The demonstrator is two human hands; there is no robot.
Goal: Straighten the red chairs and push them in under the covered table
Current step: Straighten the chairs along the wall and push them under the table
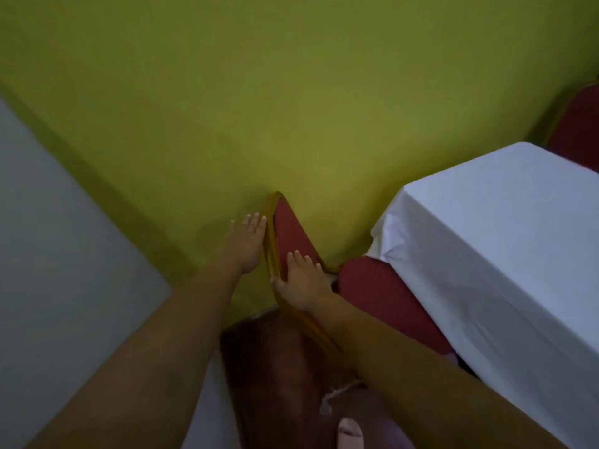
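Note:
A red chair (379, 296) with a gold frame stands at the near-left corner of the table covered in a white cloth (505, 241). Its seat goes under the cloth's edge. Its padded backrest (290, 234) rises toward me. My right hand (303, 283) lies on the backrest's top, fingers over the red padding and thumb hooked on the gold frame. My left hand (248, 244) rests flat against the backrest's outer left side, fingers straight and together. A second red chair (575, 128) shows past the table's far corner at the right edge.
Green carpet (259, 108) covers the floor beyond the chair. A pale surface (48, 238) fills the left side. My reddish-brown clothing and a foot (350, 432) show at the bottom.

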